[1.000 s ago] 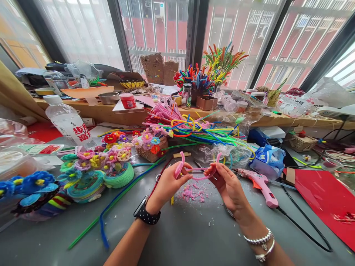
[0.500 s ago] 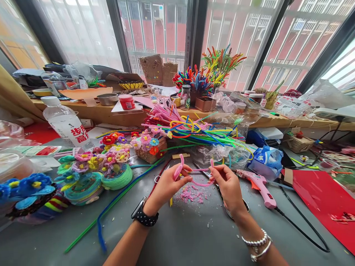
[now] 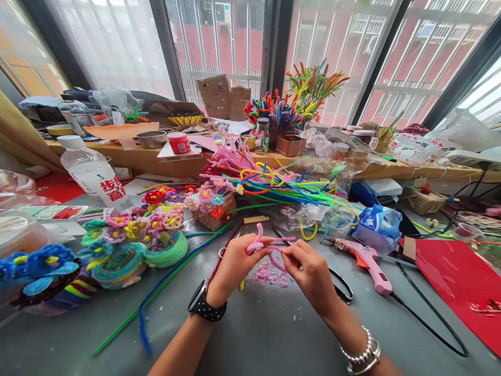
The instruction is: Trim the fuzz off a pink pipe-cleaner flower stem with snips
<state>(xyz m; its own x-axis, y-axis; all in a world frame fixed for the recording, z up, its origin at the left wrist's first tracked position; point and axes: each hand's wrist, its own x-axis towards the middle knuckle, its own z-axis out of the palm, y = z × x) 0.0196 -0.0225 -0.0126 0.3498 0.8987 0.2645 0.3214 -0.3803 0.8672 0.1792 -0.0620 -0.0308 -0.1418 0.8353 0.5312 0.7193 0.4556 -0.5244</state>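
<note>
Both my hands work a pink pipe cleaner (image 3: 259,241) just above the grey table (image 3: 250,334). My left hand (image 3: 235,261), with a black watch on the wrist, pinches the looped, curled end. My right hand (image 3: 309,271), bracelets on the wrist, pinches the thin trimmed part close beside it. Pink fluff (image 3: 270,272) lies on the table under the hands. Black-handled scissors (image 3: 340,284) lie just right of my right hand.
A pink glue gun (image 3: 366,258) with a black cord lies to the right, by red paper (image 3: 462,282). Finished pipe-cleaner flowers (image 3: 156,222) and blue flowers (image 3: 43,263) stand left, a water bottle (image 3: 94,172) behind. A heap of coloured pipe cleaners (image 3: 274,183) lies ahead.
My right hand has moved left, closing the gap to my left hand, and the pink pipe cleaner between them is now bent shorter. The scissors are now uncovered.
</note>
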